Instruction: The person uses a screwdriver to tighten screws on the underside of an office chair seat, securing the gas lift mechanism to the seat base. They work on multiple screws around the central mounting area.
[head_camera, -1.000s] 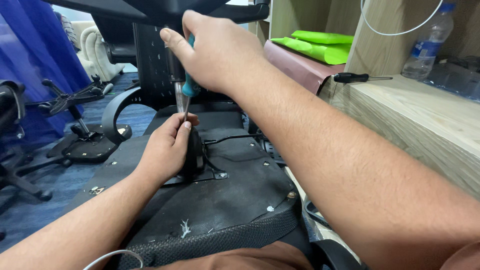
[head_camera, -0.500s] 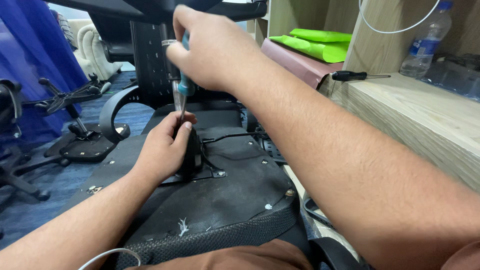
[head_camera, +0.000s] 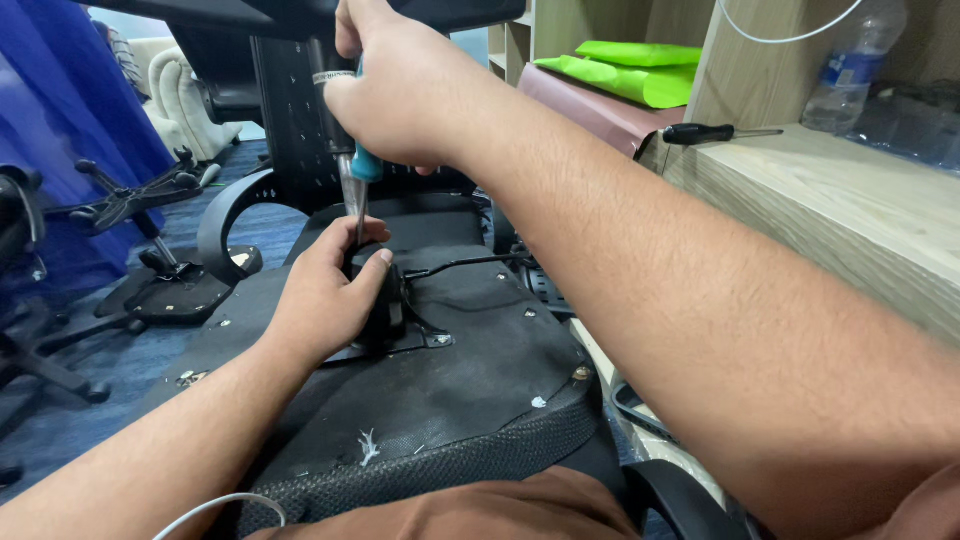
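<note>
Head view, looking down at an upturned chair seat (head_camera: 440, 400), black underside up, filling the lower centre of the frame. Right hand (head_camera: 400, 90) at top centre, fingers clamped round the teal handle of a screwdriver (head_camera: 352, 185); shaft points straight down. Tip meets the black bracket (head_camera: 385, 310) at mid-frame; exact contact point hidden by the left hand. Left hand (head_camera: 325, 295) sits just below the right, fingers curled shut round the bracket, thumb and forefinger touching the shaft near its tip. Small screw heads show on the seat fabric right of the bracket. White scuff near the seat's front edge, lower centre. Second screwdriver (head_camera: 715, 133), black handle, lies on the wooden counter (head_camera: 830, 210) at upper right, well apart from both hands. Clear bottle (head_camera: 845, 75) stands behind it at the top right. Green folded sheets (head_camera: 630, 70) top centre-right. Chair base (head_camera: 150, 200) with spokes lies on the blue floor at left.
</note>
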